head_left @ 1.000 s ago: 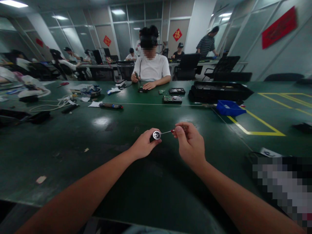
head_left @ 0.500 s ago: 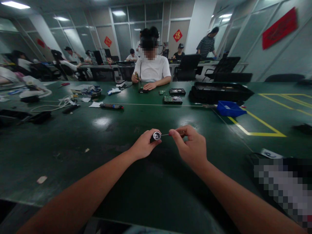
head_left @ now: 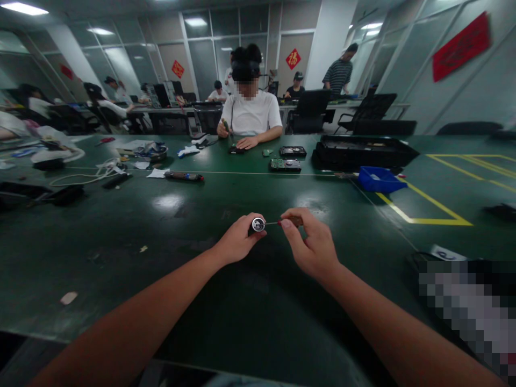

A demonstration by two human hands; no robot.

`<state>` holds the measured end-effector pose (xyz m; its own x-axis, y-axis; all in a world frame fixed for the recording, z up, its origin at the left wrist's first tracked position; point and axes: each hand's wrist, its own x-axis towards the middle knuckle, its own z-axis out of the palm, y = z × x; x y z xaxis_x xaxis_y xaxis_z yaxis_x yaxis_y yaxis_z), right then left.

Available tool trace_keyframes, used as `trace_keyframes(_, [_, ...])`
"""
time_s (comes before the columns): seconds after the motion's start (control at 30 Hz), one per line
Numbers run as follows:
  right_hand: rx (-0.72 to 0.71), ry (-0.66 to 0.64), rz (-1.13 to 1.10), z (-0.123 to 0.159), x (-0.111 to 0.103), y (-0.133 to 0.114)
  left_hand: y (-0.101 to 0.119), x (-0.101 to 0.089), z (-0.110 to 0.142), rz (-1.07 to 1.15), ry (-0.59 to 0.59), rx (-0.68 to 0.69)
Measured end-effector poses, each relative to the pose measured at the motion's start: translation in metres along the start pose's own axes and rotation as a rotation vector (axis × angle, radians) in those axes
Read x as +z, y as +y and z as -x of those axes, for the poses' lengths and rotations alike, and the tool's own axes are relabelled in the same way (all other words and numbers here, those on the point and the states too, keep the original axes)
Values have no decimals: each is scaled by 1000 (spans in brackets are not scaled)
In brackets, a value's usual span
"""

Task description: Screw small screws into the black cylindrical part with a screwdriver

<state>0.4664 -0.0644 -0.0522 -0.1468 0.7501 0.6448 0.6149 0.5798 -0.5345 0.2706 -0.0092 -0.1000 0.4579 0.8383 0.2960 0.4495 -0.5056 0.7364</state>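
Note:
My left hand (head_left: 237, 240) is closed around a small round part with a shiny silver face (head_left: 258, 224), held just above the green table (head_left: 169, 258). My right hand (head_left: 311, 244) pinches a thin screwdriver (head_left: 284, 221) with a red collar. Its metal tip points left and touches the silver face. Both hands hover over the middle of the table, close together.
A person in a white shirt (head_left: 250, 113) sits opposite, hands on small parts. Hard drives (head_left: 285, 164) lie between us, with a black case (head_left: 363, 150) and a blue tray (head_left: 381, 179) to the right. Cables and paper (head_left: 100, 169) clutter the left. Yellow tape lines (head_left: 427, 217) mark the right.
My right hand has slid left toward the round part and its fingers have turned on the screwdriver. My left hand has stayed in place.

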Motion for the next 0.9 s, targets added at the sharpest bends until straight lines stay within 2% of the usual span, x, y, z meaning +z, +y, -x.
trace_keyframes(0.13, [94, 26, -45, 1, 1, 0, 1, 0, 0, -12, 2, 12])
trace_keyframes(0.27, [263, 110, -294, -1, 5, 3, 3, 0, 1, -4, 3, -12])
trace_keyframes(0.53, [513, 205, -646, -9, 14, 20, 4, -3, 2, 24, -5, -14])
trace_keyframes(0.6, [487, 215, -574, -8, 13, 17, 4, -3, 2, 32, -3, -11])
trace_keyframes(0.73, [346, 201, -348, -3, 8, 5, 6, -3, 3, 38, 3, -5])
trace_keyframes(0.9, [261, 164, -245, 1, 7, 0, 6, -3, 2, 32, 2, -12])
